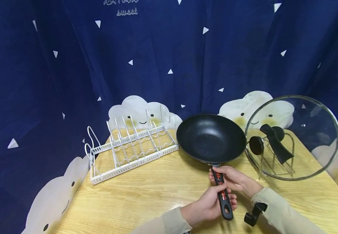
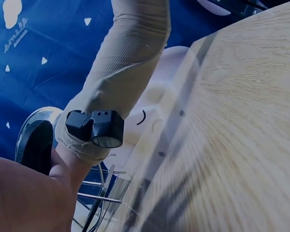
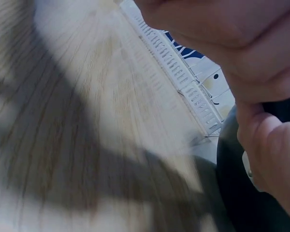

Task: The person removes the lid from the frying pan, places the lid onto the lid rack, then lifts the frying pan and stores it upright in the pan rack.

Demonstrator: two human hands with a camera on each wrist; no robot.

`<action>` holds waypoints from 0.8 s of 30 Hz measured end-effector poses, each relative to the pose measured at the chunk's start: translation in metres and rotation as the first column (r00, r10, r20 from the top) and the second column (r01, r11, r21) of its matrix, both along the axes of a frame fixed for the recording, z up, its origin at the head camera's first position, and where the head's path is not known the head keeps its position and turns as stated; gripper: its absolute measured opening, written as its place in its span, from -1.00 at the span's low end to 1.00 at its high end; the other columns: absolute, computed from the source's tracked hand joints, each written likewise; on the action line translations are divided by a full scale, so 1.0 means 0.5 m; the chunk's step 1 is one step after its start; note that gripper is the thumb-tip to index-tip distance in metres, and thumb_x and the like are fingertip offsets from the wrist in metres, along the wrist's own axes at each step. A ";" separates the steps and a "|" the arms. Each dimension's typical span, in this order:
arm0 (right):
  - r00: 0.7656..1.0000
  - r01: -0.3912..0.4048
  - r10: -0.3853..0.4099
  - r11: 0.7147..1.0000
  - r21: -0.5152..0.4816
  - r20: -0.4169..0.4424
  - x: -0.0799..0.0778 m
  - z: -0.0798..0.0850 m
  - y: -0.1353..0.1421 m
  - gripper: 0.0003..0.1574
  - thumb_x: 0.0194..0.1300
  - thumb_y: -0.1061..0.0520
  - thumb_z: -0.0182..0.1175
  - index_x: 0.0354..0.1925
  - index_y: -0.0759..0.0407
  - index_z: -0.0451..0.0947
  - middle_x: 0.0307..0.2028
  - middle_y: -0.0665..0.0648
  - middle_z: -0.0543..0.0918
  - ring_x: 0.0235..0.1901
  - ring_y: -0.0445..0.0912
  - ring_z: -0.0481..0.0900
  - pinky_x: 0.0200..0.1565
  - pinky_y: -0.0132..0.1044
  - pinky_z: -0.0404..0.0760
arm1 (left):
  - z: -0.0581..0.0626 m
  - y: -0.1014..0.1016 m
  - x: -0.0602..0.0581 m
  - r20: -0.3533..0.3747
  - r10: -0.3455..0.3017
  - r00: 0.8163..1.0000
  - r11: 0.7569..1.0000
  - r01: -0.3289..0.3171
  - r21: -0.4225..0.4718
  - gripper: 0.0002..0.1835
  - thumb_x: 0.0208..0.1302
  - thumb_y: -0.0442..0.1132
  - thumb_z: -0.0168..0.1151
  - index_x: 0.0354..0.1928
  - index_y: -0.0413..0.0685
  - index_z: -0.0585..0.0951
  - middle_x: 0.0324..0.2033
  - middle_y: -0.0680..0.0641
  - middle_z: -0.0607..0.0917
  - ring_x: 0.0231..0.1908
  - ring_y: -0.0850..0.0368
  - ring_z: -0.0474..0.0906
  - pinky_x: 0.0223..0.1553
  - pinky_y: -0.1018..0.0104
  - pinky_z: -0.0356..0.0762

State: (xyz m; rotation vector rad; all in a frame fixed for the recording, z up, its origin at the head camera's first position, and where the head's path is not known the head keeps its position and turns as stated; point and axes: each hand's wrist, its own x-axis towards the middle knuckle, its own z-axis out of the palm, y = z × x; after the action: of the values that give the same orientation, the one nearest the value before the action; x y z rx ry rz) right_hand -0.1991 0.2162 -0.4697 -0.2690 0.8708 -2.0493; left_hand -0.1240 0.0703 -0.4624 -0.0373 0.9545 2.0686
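Observation:
A black frying pan is held by its handle in the head view, its dark inside facing me. Lower on the handle, which bears red lettering, my left hand grips with the thumb laid across the top. Closer to the pan, my right hand grips the same handle, thumb near the metal joint. The right wrist view shows curled fingers around the handle, with the pan's dark underside below them.
Left of the pan stands a white wire rack with upright dividers. To the right, a large glass lid stands upright in a small wire stand, beside a black handle-like piece. All are on the wooden table; a blue curtain hangs behind.

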 end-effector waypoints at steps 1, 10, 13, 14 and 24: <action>1.000 -0.008 0.009 1.000 -0.024 0.009 0.000 -0.002 0.000 -0.55 0.55 0.20 -0.50 -0.07 0.30 0.35 -0.21 0.13 0.60 -0.22 -0.12 0.62 -0.04 -0.37 0.55 | 0.000 0.001 0.002 -0.005 0.005 1.000 1.000 -0.005 -0.002 -0.77 0.46 -0.07 -0.17 -0.33 0.00 0.37 -0.47 0.01 0.49 -0.47 0.21 0.42 -0.23 0.36 0.47; 0.997 0.059 -0.058 0.998 0.012 -0.050 0.002 -0.010 -0.008 -0.59 0.55 0.23 -0.41 -0.11 0.25 0.41 -0.30 0.00 0.55 -0.34 -0.23 0.56 -0.21 -0.46 0.54 | 0.001 0.031 0.015 -0.045 0.194 0.980 0.968 -0.199 -0.155 -0.84 0.26 -0.22 0.01 -0.49 0.04 0.34 -0.68 0.13 0.30 -0.71 0.34 0.21 -0.63 0.53 0.29; 0.993 0.092 -0.088 0.994 0.057 -0.081 0.004 -0.011 -0.010 -0.63 0.54 0.23 -0.35 -0.14 0.23 0.43 -0.32 -0.02 0.54 -0.37 -0.25 0.55 -0.25 -0.49 0.55 | -0.001 0.038 0.020 -0.108 0.261 0.959 0.940 -0.278 -0.199 -0.82 0.26 -0.24 0.03 -0.50 0.02 0.35 -0.71 0.13 0.29 -0.74 0.34 0.21 -0.68 0.54 0.28; 0.992 0.098 -0.092 0.993 0.066 -0.090 0.005 -0.011 -0.011 -0.63 0.54 0.23 -0.34 -0.15 0.22 0.43 -0.32 -0.02 0.54 -0.37 -0.26 0.55 -0.25 -0.49 0.55 | -0.002 0.039 0.021 -0.131 0.275 0.952 0.931 -0.298 -0.209 -0.83 0.28 -0.24 0.04 -0.49 0.00 0.36 -0.71 0.13 0.29 -0.75 0.34 0.21 -0.70 0.54 0.29; 0.988 0.113 -0.107 0.992 0.053 -0.109 0.008 -0.011 -0.019 -0.64 0.54 0.23 -0.33 -0.16 0.23 0.44 -0.33 0.01 0.56 -0.37 -0.24 0.56 -0.27 -0.49 0.56 | -0.004 0.042 0.024 -0.257 0.316 0.913 0.880 -0.384 -0.281 -0.92 0.26 -0.27 0.09 -0.37 -0.12 0.46 -0.74 0.11 0.34 -0.79 0.33 0.26 -0.77 0.52 0.35</action>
State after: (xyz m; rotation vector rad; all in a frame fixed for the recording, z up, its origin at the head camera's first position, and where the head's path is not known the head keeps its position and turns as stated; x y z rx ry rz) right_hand -0.1950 0.2069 -0.4753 -0.3053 1.0294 -2.1224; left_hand -0.1121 0.0914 -0.4643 -0.1897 1.5076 2.2487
